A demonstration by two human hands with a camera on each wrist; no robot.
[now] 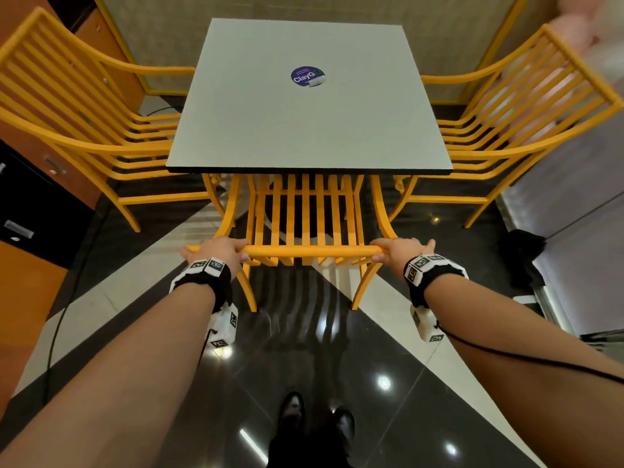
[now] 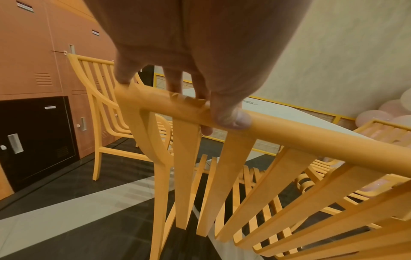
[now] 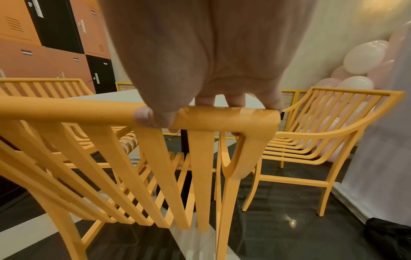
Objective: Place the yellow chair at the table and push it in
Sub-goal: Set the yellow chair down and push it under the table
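A yellow slatted chair (image 1: 305, 211) stands in front of me with its seat partly under the near edge of the grey square table (image 1: 304, 130). My left hand (image 1: 216, 251) grips the left end of its top rail (image 1: 310, 252), fingers over the rail and thumb on the near side. My right hand (image 1: 400, 250) grips the right end the same way. In the left wrist view, the left hand (image 2: 184, 98) wraps the chair's rail (image 2: 311, 139). In the right wrist view, the right hand (image 3: 200, 109) wraps the chair's rail (image 3: 66, 110) near its corner.
Two more yellow chairs stand at the table's sides, one on the left (image 1: 77, 130) and one on the right (image 1: 526, 130). Orange and black lockers (image 1: 30, 204) line the left wall. Pink balloons (image 3: 360, 59) and a black bag (image 1: 521, 255) are on the right. A cable (image 1: 57, 332) crosses the glossy floor.
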